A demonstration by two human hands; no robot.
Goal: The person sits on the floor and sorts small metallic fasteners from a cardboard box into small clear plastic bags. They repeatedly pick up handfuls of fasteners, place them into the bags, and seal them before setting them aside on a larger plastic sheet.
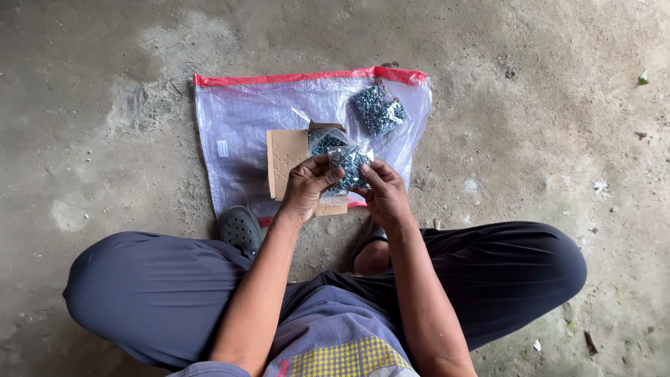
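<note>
I hold a small clear plastic packet of metal screws [349, 165] between both hands, above a brown cardboard box [286, 157]. My left hand [307, 187] pinches the packet's left side with thumb and fingers. On the packet's right side, my right hand [384, 192] grips it with the thumb on top. Another packet of screws [322, 141] lies in the box's open top, just behind the one I hold. A third packet of screws [379, 108] rests farther back on a translucent woven plastic sack [237, 119] with a red hem.
The sack lies flat on a rough concrete floor [544, 126]. I squat with knees spread wide in dark trousers; a dark clog [240, 227] and my other foot [373, 255] sit at the sack's near edge. Small debris dots the floor at right.
</note>
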